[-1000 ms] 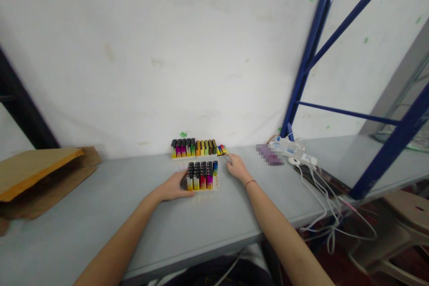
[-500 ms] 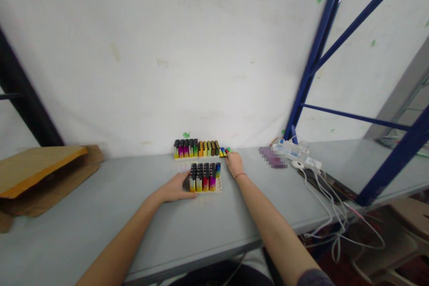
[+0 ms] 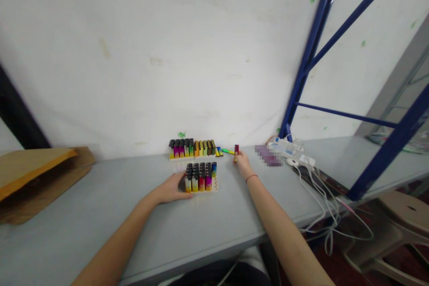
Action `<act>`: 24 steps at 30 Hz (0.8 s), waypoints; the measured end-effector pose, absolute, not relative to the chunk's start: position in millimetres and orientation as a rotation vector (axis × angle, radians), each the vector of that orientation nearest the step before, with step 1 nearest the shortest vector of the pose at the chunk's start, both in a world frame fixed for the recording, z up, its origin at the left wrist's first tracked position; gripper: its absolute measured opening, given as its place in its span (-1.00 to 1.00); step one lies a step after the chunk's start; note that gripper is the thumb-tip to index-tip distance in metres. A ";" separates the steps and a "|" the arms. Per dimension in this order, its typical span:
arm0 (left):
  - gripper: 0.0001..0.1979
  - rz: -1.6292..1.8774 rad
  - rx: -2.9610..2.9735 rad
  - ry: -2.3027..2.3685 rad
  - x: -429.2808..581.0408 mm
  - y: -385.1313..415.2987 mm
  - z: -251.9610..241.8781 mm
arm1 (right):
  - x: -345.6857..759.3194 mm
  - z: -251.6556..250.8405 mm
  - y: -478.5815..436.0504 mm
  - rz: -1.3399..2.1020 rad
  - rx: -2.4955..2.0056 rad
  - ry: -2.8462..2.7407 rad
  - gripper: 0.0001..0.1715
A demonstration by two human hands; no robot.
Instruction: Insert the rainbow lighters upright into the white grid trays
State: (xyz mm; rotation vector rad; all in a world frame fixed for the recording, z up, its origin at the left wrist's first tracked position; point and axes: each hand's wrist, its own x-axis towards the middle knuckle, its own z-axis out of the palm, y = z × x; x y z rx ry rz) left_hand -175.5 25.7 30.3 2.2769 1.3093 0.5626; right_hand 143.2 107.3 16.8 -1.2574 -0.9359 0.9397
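My left hand (image 3: 171,188) grips the left side of a white lighter tray (image 3: 215,187), thumb along the front. Upright lighters (image 3: 202,182) with black tops fill most of this tray; bare slots show at its right end, with one blue lighter (image 3: 214,169) behind them. Just above the table, to the right of the tray, my right hand (image 3: 243,165) pinches a red lighter (image 3: 236,149) that stands nearly upright. Beyond the tray, blue-and-yellow lighters (image 3: 219,152) and a green lighter (image 3: 228,151) lie flat on the table.
Two more groups of upright lighters, dark-topped lighters (image 3: 181,149) and yellowish lighters (image 3: 204,148), stand near the wall. A cardboard box (image 3: 43,178) is at the left. Right are a power strip (image 3: 284,147), white cables (image 3: 321,196), a blue metal frame (image 3: 303,69) and a stool (image 3: 405,214).
My right hand has lifted a red lighter from the loose ones and drawn it to the right and nearer. The green lighter is uncovered. My left hand stays at the tray; the view has shifted slightly.
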 end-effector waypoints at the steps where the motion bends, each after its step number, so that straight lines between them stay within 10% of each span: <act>1: -0.13 0.557 2.283 1.308 -175.3 25.8 30.6 | 143.9 17.7 104.0 0.964 -1.269 -0.916 -0.92; 24: -0.15 0.561 2.295 1.293 -177.8 27.1 28.8 | 120.5 40.2 64.0 1.313 -1.088 -0.969 -0.36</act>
